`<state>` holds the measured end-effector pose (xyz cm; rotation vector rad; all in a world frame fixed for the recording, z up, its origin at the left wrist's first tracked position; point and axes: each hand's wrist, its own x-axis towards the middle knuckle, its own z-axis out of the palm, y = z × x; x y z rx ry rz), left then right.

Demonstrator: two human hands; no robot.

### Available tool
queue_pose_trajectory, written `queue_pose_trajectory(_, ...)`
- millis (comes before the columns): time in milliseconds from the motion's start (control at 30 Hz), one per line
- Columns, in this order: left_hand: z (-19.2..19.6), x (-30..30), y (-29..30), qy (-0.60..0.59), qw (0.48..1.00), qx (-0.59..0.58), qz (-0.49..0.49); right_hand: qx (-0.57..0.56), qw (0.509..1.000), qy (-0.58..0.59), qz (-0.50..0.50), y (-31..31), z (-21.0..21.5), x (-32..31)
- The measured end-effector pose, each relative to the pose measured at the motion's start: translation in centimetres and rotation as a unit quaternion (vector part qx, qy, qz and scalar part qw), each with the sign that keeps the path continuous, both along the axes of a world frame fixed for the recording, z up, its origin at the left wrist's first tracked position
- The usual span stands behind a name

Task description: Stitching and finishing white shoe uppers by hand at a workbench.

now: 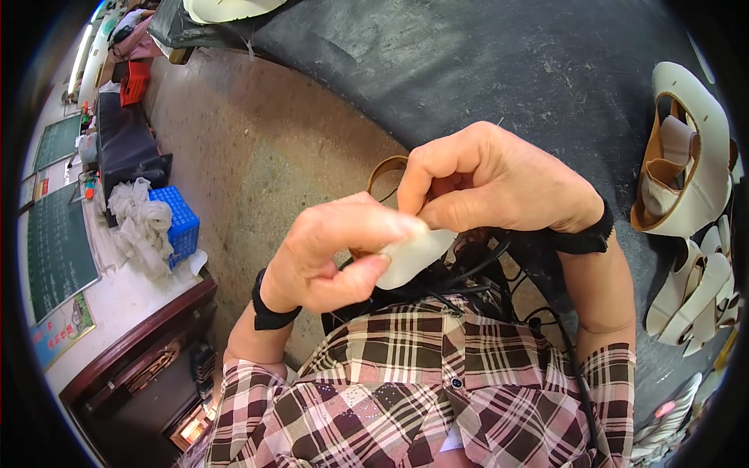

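A smooth cream strap piece, leather-like, hangs between my two hands over my lap. My left hand pinches its upper edge with the thumb and fingers, slightly blurred. Close against it, my right hand is closed, with thumb and forefinger meeting at the same edge. What exactly the right fingertips grip is hidden. A tan-brown loop shows behind the hands and seems to belong to the same piece, though the join is covered.
A black-covered table curves along the far side and right. On it lie a cream strap bundle with tan lining and several loose cream straps. Black cables hang near my lap. A blue crate stands at left.
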<state>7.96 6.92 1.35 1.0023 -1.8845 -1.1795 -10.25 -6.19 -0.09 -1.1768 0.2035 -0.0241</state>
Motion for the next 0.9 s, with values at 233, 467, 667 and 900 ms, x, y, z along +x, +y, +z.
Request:
queue_pose_trajectory(233,-0.6,1.0,0.4,0.113,0.982,0.082,0.125,-0.058,0.995,-0.013,-0.078,0.1,0.3,0.3)
queue_pose_trajectory(467,2.0,0.6,0.5,0.064,0.912,0.335,0.227,-0.126,0.957,0.006,-0.262,1.9,-0.1,-1.2)
queue_pose_trajectory(667,1.8,-1.8,2.0,0.103,0.914,0.305,0.246,-0.111,0.958,0.060,-0.258,5.0,0.0,-2.5)
queue_pose_trajectory(900,1.3,-3.6,3.2,0.067,0.939,0.249,0.227,-0.155,0.945,0.067,-0.281,6.3,0.6,-3.6)
